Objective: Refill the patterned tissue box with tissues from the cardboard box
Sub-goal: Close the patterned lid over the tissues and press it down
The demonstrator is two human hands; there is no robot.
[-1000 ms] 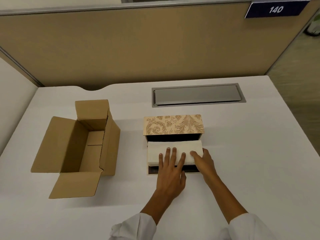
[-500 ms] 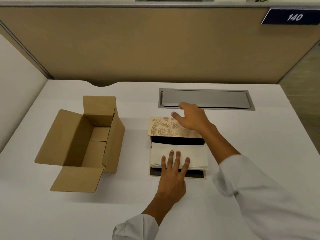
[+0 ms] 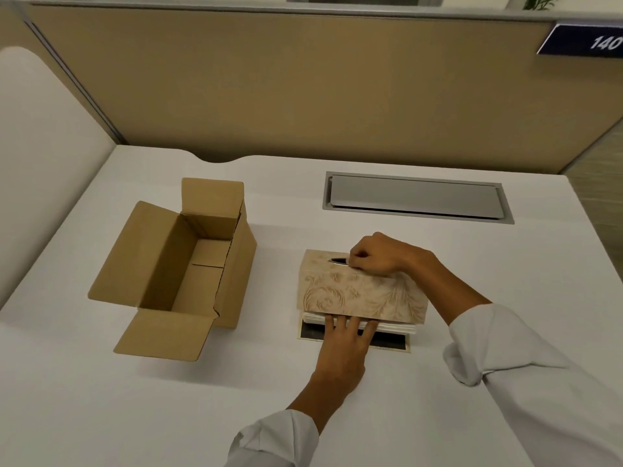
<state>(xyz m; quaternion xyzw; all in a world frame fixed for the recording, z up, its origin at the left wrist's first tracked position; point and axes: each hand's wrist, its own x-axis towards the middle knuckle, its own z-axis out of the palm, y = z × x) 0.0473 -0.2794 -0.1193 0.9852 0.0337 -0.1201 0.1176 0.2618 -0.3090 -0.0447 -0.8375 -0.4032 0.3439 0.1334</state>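
The patterned tissue box lid (image 3: 360,296), beige with a leaf relief, hangs tilted over its dark base (image 3: 387,342). My right hand (image 3: 377,254) grips the lid at its top slot. A white tissue stack (image 3: 394,326) lies on the base, mostly covered by the lid. My left hand (image 3: 344,345) rests flat, fingers apart, on the front of the stack, fingertips under the lid's lower edge. The brown cardboard box (image 3: 188,264) stands open to the left, and I see no tissues inside.
A white desk (image 3: 101,399) carries everything. A grey metal cable hatch (image 3: 414,197) sits behind the tissue box. A tan partition (image 3: 303,89) closes the far side, and the desk's right edge drops to the floor.
My right hand left the tissue stack, reached back to the upright lid and has swung it forward and down over the tissues. My left hand stayed pressed on the stack.
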